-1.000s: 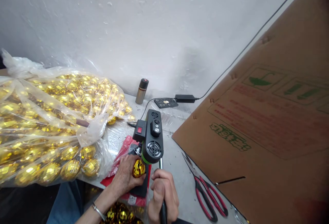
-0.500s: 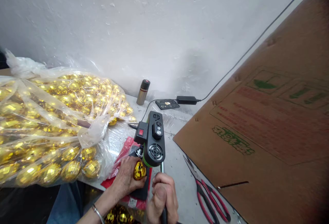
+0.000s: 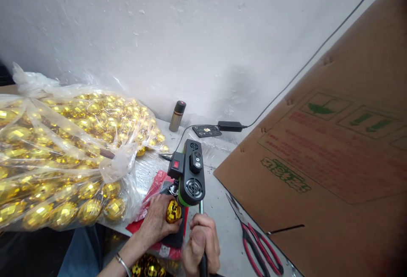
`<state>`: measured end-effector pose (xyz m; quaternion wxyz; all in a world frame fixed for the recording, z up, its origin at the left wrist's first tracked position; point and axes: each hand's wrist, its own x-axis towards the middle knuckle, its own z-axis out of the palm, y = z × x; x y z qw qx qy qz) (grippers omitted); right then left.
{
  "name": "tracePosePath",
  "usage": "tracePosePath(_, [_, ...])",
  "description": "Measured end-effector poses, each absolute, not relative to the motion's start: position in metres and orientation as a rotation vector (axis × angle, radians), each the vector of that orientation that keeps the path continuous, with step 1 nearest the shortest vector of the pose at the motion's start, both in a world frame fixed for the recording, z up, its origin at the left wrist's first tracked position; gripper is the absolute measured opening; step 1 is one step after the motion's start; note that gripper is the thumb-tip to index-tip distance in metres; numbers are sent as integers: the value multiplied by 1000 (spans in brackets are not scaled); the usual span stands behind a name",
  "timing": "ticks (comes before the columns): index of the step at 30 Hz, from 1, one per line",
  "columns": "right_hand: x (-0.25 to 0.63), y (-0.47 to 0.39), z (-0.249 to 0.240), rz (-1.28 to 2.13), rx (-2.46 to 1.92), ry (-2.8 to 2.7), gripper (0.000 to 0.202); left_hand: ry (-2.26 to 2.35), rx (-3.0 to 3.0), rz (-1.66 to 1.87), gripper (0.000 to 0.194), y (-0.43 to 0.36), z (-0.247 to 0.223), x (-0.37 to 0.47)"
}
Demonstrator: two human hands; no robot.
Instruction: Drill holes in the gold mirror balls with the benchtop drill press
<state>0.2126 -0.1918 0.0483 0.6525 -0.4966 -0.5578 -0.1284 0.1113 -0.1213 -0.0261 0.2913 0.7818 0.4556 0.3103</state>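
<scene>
My left hand (image 3: 158, 218) is closed around a shiny gold faceted ball (image 3: 173, 211), with the thumb on its near side. The ball sits close under the near end of a black machine (image 3: 193, 171) with round vents and a red switch. My right hand (image 3: 202, 243) is wrapped round a lever (image 3: 201, 207) with a metal rod and dark handle, just right of the machine's near end. Beneath the machine, its dark base (image 3: 173, 239) rests on red plastic packaging (image 3: 165, 249). The far side of the ball is partly hidden.
Clear plastic bags of gold balls (image 3: 76, 154) fill the left. Red-handled scissors (image 3: 257, 243) lie beside a large cardboard box (image 3: 318, 158) on the right. Behind the machine are a bottle (image 3: 177, 117), a black adapter (image 3: 229, 126) and a flat dark panel (image 3: 206, 131). More gold balls (image 3: 149, 266) show below.
The whole view has shifted slightly. Both hands keep their holds on the ball and the lever, with no other clear change.
</scene>
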Motion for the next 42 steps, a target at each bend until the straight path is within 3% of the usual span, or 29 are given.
tracePosePath(20, [215, -184, 32, -389, -1062, -1323, 31, 1209, 2048, 803, 42, -118, -27, 113])
tracePosePath(26, [207, -192, 79, -160, -1146, -1228, 33, 1189, 2096, 829, 45, -126, -32, 110])
tracePosePath(30, [198, -196, 106, -8, -1208, -1072, 33, 1107, 2224, 919, 62, -146, -54, 91])
tracePosePath(35, [201, -192, 90, -155, -1111, -1163, 33, 970, 2504, 962, 85, -175, -97, 45])
tracePosePath(37, [202, -191, 82, -189, -1087, -1188, 32, 1051, 2555, 1043, 77, -180, -102, 25])
tracePosePath(42, [193, -194, 84, -88, -1153, -1063, 34, 1637, 2423, 1321, 32, -152, -69, -4])
